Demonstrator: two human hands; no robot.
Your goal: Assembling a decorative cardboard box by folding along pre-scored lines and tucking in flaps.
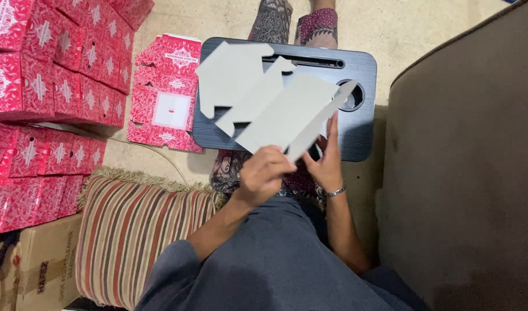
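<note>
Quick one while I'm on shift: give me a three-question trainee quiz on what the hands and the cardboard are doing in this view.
1. True or false: both hands hold the flat grey cardboard blank.
2. What lies under the blank? A) striped cushion B) black lap tray C) brown carton
3. Which wrist wears a bracelet?

Key
1. True: the left hand pinches its near edge, and the right hand supports it with fingers upright.
2. B, the black lap tray; the striped cushion lies to the left.
3. The right.
</note>
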